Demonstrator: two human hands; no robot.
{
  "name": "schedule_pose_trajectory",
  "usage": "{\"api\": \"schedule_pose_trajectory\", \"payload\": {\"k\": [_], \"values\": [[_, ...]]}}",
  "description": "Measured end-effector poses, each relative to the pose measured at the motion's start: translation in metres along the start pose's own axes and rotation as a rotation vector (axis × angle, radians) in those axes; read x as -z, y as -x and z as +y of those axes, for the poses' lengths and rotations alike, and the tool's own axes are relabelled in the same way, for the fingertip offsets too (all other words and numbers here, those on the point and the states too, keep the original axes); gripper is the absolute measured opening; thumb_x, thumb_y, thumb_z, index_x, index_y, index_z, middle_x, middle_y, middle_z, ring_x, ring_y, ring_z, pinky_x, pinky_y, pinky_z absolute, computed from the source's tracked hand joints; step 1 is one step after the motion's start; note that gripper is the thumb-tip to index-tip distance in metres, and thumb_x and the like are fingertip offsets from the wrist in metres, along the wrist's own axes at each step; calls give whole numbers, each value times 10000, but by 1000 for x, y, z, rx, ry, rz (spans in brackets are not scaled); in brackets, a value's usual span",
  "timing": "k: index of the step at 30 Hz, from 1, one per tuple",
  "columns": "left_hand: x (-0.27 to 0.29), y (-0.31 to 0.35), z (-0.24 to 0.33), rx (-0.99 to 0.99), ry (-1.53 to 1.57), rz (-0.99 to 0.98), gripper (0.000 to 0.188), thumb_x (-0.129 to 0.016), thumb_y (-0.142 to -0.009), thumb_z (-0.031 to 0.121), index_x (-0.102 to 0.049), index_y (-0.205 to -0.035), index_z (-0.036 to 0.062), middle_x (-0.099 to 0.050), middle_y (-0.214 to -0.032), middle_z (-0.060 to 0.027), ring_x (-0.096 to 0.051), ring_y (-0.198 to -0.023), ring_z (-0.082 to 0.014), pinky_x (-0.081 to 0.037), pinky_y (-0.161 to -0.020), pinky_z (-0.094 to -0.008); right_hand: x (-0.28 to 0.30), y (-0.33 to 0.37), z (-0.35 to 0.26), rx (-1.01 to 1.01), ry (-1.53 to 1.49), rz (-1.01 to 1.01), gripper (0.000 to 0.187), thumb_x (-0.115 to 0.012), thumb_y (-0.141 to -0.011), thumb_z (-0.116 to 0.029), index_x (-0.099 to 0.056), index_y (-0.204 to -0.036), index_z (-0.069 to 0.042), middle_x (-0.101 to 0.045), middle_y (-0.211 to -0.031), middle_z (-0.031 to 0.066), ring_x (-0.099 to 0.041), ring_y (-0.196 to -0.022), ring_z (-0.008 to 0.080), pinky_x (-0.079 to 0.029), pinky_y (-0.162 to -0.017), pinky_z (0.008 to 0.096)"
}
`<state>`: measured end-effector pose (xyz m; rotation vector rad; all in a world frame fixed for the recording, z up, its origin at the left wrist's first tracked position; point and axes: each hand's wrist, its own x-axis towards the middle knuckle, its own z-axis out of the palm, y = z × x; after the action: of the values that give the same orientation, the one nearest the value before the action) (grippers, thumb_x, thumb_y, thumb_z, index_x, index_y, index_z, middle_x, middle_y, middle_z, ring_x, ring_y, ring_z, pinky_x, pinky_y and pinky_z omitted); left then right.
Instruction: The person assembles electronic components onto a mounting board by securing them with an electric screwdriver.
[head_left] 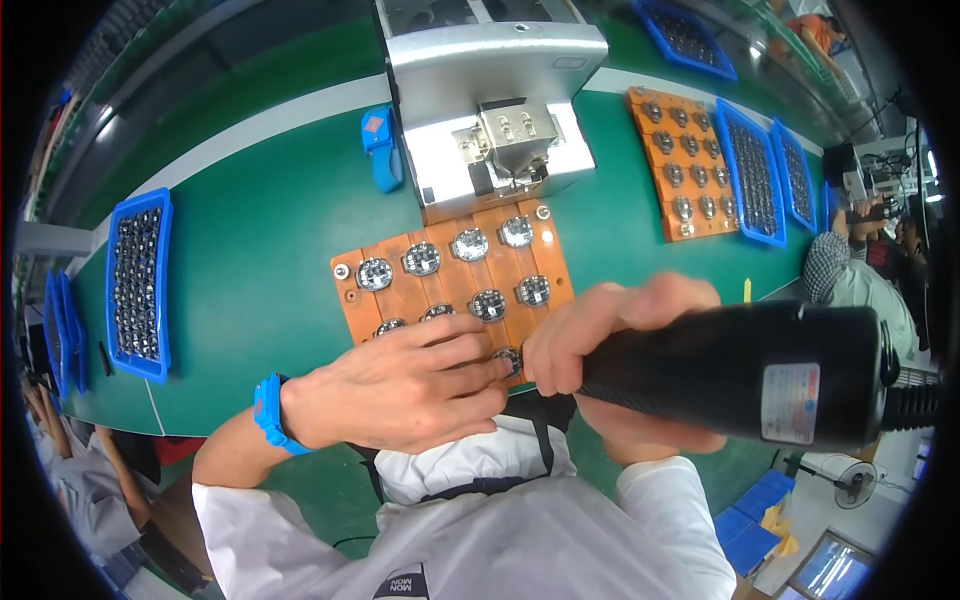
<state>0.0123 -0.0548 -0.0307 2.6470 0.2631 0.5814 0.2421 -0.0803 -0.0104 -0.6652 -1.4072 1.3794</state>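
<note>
My right hand (630,350) is wrapped round a black corded electric screwdriver (720,370), held tilted with its cable end to the right; its tip is hidden behind my fingers. Under both hands lies an orange-brown fixture plate (398,252) with rows of shiny round metal parts (470,244) seated in it. My left hand (420,385), with a blue wrist strap (268,415), reaches over the plate's near rows. Its fingers are extended and slightly apart, their tips beside a round part (508,360) near the screwdriver hand. The left thumb is hidden.
A silver metal machine (497,60) stands just behind the plate, with a blue strap (382,150) to its left. Blue trays (165,280) of small parts sit at far left and right (752,175). Another loaded orange plate (672,225) lies at right. People sit at both sides.
</note>
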Motion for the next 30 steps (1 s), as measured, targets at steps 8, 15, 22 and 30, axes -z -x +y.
{"api": "schedule_pose_trajectory", "payload": {"k": [8, 15, 22, 30], "values": [[-3, 2, -3, 12, 7, 3, 220, -664, -883, 273, -604, -916, 65, -657, -1065, -74, -591, -1016, -264, -448, -999, -415, -6, -16, -12, 28, -83, 143, 1006, -458, -866, -760, -128, -1513, -64, -569, -704, 165, -570, -552, 279, -504, -511, 422], [-2, 2, 0, 11, -29, -20, 234, -648, -900, 295, -586, -947, 74, -650, -1091, -54, -594, -1000, -248, -454, -990, -416, 19, -97, -15, 542, -200, -50, 1038, -393, -842, -820, -117, -1506, -71, -555, -786, 144, -570, -559, 252, -514, -532, 402], [-3, 4, -1, 5, -31, -12, 234, -648, -902, 296, -586, -954, 77, -652, -1092, -44, -585, -978, -240, -452, -968, -403, 7, -118, 6, 511, 121, 76, 253, -381, -973, -231, -478, -834, -43, -523, -746, 13, -524, -623, 97, -435, -598, 222], [-2, 2, -2, 3, -14, -25, 236, -639, -913, 296, -584, -964, 72, -649, -1105, -46, -580, -977, -242, -450, -965, -402, 8, -123, 6, 610, 146, 126, 416, -435, -963, -407, -498, -881, -4, -548, -711, 41, -535, -570, 98, -436, -537, 218]]}}
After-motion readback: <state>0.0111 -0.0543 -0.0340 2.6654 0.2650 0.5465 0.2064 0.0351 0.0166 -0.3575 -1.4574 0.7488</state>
